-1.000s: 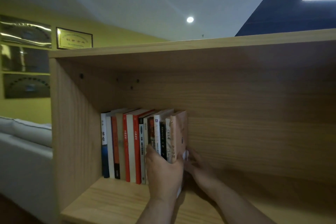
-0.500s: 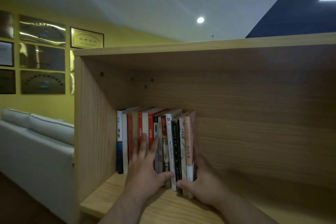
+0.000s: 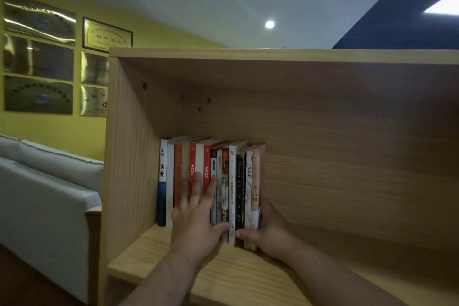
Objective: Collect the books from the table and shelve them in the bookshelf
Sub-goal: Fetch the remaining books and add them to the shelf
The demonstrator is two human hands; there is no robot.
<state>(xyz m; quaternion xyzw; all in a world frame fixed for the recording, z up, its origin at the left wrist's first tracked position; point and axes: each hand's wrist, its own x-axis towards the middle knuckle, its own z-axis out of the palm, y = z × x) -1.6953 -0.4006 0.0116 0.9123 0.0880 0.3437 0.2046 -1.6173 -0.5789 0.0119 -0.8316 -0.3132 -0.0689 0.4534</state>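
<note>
A row of several upright books (image 3: 231, 181) stands at the left end of a light wooden bookshelf (image 3: 323, 131), near its left wall. My left hand (image 3: 198, 216) lies flat against the spines with fingers spread, thumb at the bottom of a white book. My right hand (image 3: 268, 228) cups the right end of the row, palm against the outer peach-coloured book (image 3: 255, 181), thumb across the lower spines. The right hand's fingers are hidden behind that book.
To the right of the books the shelf board (image 3: 248, 278) is bare wood. A white sofa (image 3: 44, 194) stands left of the bookshelf, under framed plaques (image 3: 106, 33) on a yellow wall.
My left hand went from gripping the rightmost books to lying flat on the spines. My right hand came round to the row's right end. The books now stand straighter and closer together.
</note>
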